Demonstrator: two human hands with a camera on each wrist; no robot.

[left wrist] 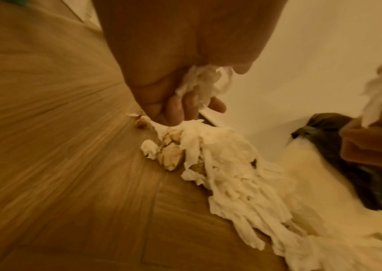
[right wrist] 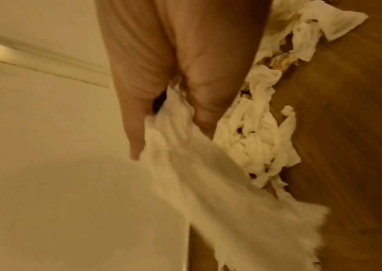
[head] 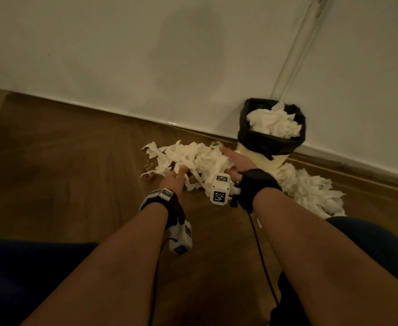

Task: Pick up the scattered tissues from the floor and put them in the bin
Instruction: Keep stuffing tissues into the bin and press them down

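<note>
Tissues (head: 193, 158) lie heaped on the wooden floor (head: 75, 161) just left of the bin (head: 272, 137), and both hands are into the pile. The left hand (head: 173, 181) has its fingers curled round a wad of paper at the near edge; the right hand (head: 237, 161) pinches a sheet between thumb and fingers at the bin side. The bin, lined with a black bag, is already piled to the rim with white tissue. A second heap (head: 311, 191) lies to its right, untouched. I'd say roughly a third done, with two big heaps left.
</note>
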